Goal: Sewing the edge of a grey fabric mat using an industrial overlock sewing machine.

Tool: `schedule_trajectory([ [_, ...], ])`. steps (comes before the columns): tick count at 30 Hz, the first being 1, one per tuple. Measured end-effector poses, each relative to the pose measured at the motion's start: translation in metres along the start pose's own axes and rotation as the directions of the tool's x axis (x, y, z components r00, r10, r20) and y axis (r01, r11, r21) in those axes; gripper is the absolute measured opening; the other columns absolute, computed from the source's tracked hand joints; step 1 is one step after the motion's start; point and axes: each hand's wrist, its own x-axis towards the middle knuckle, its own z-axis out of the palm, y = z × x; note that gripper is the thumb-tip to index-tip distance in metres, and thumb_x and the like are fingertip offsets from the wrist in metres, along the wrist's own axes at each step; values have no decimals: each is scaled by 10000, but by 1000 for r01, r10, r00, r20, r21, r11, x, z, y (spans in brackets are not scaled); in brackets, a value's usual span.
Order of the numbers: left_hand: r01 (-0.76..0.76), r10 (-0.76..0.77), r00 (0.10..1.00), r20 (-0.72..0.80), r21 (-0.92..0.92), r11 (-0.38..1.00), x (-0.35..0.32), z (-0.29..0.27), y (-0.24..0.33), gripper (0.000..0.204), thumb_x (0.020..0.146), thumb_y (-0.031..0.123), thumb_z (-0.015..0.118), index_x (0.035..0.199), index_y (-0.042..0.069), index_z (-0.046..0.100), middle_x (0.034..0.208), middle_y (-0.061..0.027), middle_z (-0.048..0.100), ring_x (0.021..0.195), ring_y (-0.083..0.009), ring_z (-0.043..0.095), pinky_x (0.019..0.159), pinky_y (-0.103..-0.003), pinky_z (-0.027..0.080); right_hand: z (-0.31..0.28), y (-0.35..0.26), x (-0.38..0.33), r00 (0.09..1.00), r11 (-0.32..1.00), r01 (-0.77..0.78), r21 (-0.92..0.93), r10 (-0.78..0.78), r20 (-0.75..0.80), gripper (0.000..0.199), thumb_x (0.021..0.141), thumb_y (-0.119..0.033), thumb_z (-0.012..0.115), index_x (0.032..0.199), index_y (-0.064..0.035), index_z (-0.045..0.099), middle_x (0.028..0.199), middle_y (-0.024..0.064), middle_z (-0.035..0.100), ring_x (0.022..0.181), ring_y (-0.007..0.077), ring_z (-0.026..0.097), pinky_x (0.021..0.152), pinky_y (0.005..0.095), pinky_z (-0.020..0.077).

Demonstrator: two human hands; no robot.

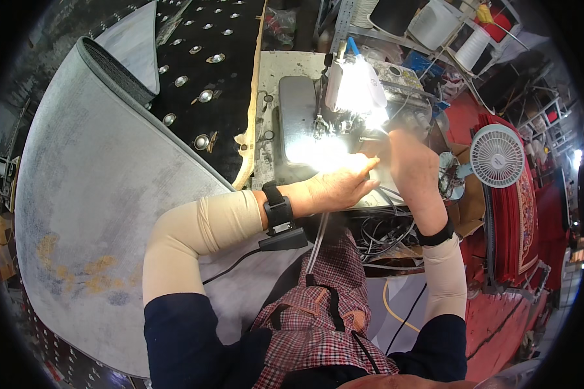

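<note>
- So the main thing, a grubby metal machine [402, 79] under a glaring white lamp, sits just right of upper centre in the frame.
- Left hand [336, 188] is mid-frame, just below the glare, a finger stuck out toward the right; can't tell if it's gripping anything.
- Right hand [414, 167] is right of centre, near the machine; fingers are blurry and washed out, so no clue whether they're open or closed.
- Big curled grey carpet-like sheet [110, 175] fills the left side.
- Round pale desk fan [498, 155], right side.
</note>
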Motion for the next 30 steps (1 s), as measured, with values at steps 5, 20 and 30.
schedule_trajectory([
  [5, -19, 20, 1000, -12, 33, 999, -1, 3, -3, 419, 859, 203, 580, 1144, -89, 485, 913, -207, 568, 837, -339, 582, 738, -381, 485, 1, 1, 0, 1000, 1000, 6, 8, -6, -2, 180, 710, -1, 591, 846, -69, 494, 688, 89, 535, 603, 274, 599, 524, 359, 481],
  [20, -35, 37, 999, -35, 66, 997, -1, 6, -5, 426, 847, 216, 593, 1132, -86, 499, 893, -199, 570, 828, -334, 584, 726, -378, 484, 2, -2, 3, 1000, 1000, 18, 12, -18, -9, 196, 707, 13, 581, 871, -61, 504, 690, 93, 537, 604, 266, 602, 515, 353, 480],
  [30, -9, 11, 1000, -25, 47, 999, 0, 5, -4, 423, 838, 174, 627, 1160, -65, 492, 904, -217, 593, 834, -354, 590, 748, -398, 488, 3, -2, 4, 1000, 1000, 18, 3, -18, -10, 194, 710, 11, 584, 875, -63, 514, 692, 91, 539, 597, 262, 601, 514, 345, 485],
])
